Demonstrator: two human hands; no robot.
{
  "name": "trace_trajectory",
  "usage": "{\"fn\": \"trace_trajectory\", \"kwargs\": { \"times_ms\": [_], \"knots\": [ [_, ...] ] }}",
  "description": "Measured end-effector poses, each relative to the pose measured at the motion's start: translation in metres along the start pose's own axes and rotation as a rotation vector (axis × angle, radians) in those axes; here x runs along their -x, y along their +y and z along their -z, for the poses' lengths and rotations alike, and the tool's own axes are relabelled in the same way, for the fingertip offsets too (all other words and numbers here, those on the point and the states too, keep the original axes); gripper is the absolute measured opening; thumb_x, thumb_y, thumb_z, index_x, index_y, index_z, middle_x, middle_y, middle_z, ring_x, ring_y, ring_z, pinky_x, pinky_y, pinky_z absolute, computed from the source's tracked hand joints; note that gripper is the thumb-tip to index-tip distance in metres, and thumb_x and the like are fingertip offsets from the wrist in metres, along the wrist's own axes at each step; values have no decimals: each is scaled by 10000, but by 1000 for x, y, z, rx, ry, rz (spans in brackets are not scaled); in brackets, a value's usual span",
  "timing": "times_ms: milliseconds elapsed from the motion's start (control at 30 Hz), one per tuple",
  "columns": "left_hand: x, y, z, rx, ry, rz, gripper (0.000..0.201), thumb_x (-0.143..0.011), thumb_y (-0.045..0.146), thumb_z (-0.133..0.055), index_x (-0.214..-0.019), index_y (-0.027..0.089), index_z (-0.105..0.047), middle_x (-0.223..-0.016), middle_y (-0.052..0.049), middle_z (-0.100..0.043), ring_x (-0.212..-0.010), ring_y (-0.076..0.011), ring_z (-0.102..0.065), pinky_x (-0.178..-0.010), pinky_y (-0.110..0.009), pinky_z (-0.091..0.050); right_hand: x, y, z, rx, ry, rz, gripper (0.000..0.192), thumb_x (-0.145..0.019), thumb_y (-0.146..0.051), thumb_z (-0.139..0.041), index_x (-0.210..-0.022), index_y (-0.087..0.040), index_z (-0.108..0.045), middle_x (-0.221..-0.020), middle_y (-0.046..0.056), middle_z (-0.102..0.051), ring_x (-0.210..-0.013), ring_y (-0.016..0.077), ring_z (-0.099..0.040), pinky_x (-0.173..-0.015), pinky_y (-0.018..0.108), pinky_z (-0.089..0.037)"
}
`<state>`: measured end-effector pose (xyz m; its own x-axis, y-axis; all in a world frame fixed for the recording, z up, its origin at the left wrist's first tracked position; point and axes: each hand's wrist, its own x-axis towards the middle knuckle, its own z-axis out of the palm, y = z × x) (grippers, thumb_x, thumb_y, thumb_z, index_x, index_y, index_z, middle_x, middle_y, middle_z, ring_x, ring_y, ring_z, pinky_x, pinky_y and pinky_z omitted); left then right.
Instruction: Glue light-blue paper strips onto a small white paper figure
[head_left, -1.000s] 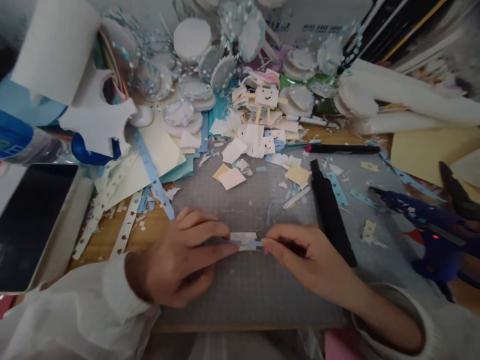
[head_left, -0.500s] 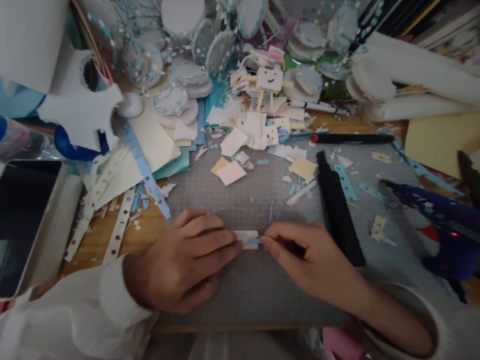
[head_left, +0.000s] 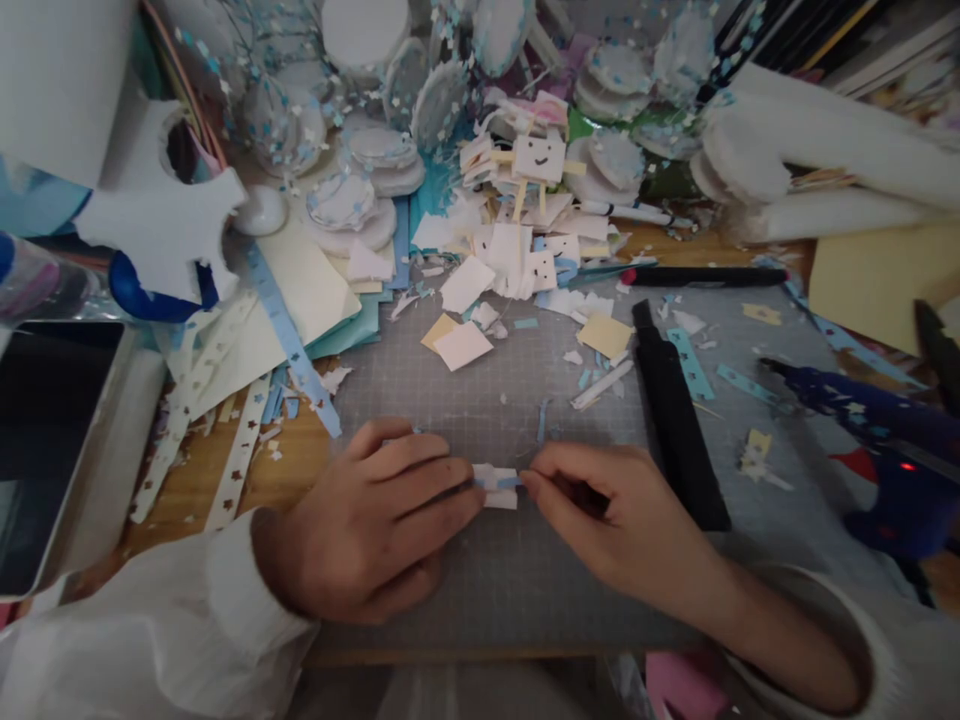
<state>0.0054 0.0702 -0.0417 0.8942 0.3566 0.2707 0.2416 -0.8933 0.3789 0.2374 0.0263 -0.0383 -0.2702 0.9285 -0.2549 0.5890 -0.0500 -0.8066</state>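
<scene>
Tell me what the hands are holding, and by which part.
A small white paper piece crossed by a blue strip: left hand pinches its left end, right hand its right end.

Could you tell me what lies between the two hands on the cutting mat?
In the head view, a small white paper piece with a blue strip, pinched by left hand and right hand.

the scene is dim and evenly lit, colours muted and greyish, with no hard glare. soft shadows pool under the left hand and right hand on the grey cutting mat. the centre is fairly sharp; the edges smear and bend outward in wide-lens distortion. the tablet screen reads flat black. fine grain blurs the far clutter.
</scene>
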Motion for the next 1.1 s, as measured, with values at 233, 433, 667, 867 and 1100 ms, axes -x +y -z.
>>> {"fn": "trace_trajectory", "kwargs": {
  "times_ms": [233,433,667,867,1100],
  "knots": [
    [-4,4,-5,-140,116,24,174,-863,163,-558,-1014,202,-635,-947,0,-719,-929,-177,-582,-878,-358,-361,1,-1,0,9,-1,9,274,-874,-201,-475,-602,-180,-453,-490,-66,-378,-451,53,-358,-437,196,-245],
    [-7,6,-11,-145,227,40,197,-936,131,-450,-927,209,-631,-882,13,-727,-898,-160,-589,-875,-346,-379,2,-3,-1,4,-2,4,268,-866,-190,-476,-599,-176,-472,-489,-65,-377,-445,52,-350,-423,196,-235],
    [-7,5,-10,-110,222,68,84,-898,126,-546,-925,168,-614,-920,0,-737,-870,-170,-599,-843,-355,-385,3,-2,-2,-23,3,-3,236,-869,-208,-482,-640,-176,-529,-498,-60,-410,-446,58,-375,-421,198,-254],
    [-8,5,-9,-161,268,70,47,-857,168,-627,-901,178,-614,-874,6,-725,-849,-169,-598,-820,-346,-409,3,-2,-4,-29,37,1,237,-860,-209,-490,-625,-180,-506,-490,-65,-398,-440,53,-370,-416,193,-255],
    [-11,5,-5,-165,190,21,103,-911,127,-518,-927,172,-610,-956,-25,-725,-895,-175,-615,-821,-341,-434,4,-3,-4,-6,55,12,252,-820,-177,-504,-577,-184,-437,-487,-67,-400,-441,47,-373,-420,180,-263]
  ]
}}
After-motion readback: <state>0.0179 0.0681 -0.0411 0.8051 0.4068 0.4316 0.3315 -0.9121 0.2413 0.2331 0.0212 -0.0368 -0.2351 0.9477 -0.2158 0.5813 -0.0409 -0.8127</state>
